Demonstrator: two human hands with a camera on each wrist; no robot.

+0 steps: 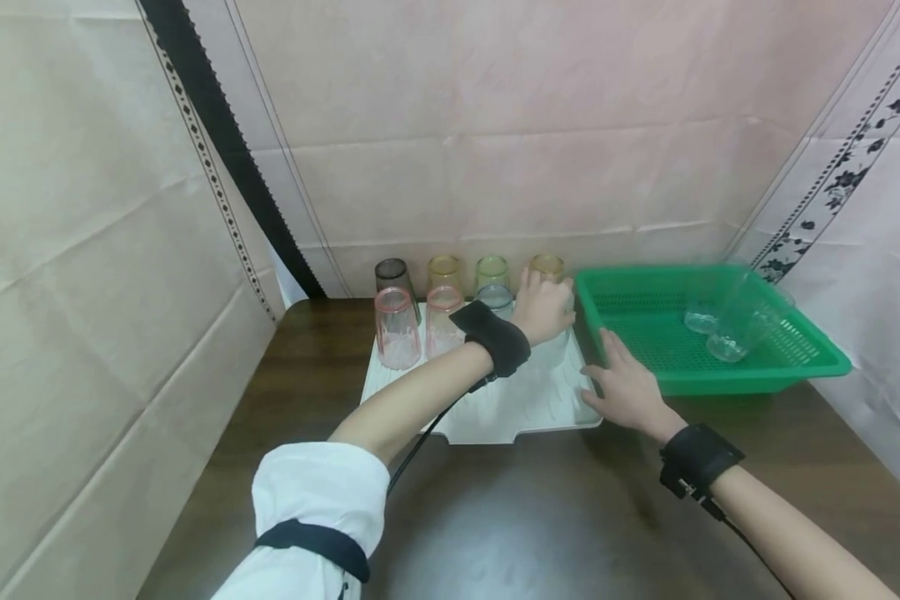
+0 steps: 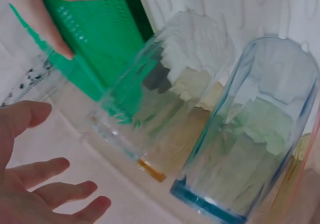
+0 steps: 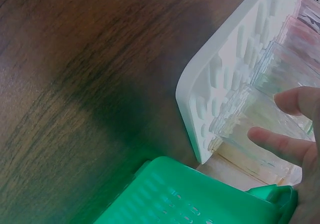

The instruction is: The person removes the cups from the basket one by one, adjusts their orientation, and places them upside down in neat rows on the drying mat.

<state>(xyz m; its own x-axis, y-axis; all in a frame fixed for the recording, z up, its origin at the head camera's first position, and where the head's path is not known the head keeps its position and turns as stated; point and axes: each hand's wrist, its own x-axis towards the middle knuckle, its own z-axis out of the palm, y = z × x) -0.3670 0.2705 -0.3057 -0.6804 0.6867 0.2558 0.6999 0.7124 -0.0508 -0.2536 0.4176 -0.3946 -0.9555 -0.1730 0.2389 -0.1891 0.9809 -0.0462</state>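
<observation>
My left hand [image 1: 543, 308] is over the back right of a white ribbed tray [image 1: 487, 421], its fingers spread and loosely bent. In the left wrist view a gap shows between those fingers and a clear glass [image 2: 160, 99]. Beside that glass stands a blue-tinted glass [image 2: 250, 129]. Both are upside down on the tray, like the pink glass [image 1: 397, 329] at its left. My right hand [image 1: 630, 387] hovers by the tray's right edge and the near left corner of a green basket [image 1: 720, 383], fingers extended and holding nothing. Its fingertips overlap the clear glass in the right wrist view.
Behind the front glasses is a row with a dark grey glass [image 1: 392, 273], an amber glass [image 1: 445, 271], a green glass [image 1: 492, 269] and another amber glass [image 1: 547, 264]. Clear glasses [image 1: 727, 343] lie in the basket. Cloth walls [image 1: 532, 125] enclose the wooden table [image 1: 495, 517].
</observation>
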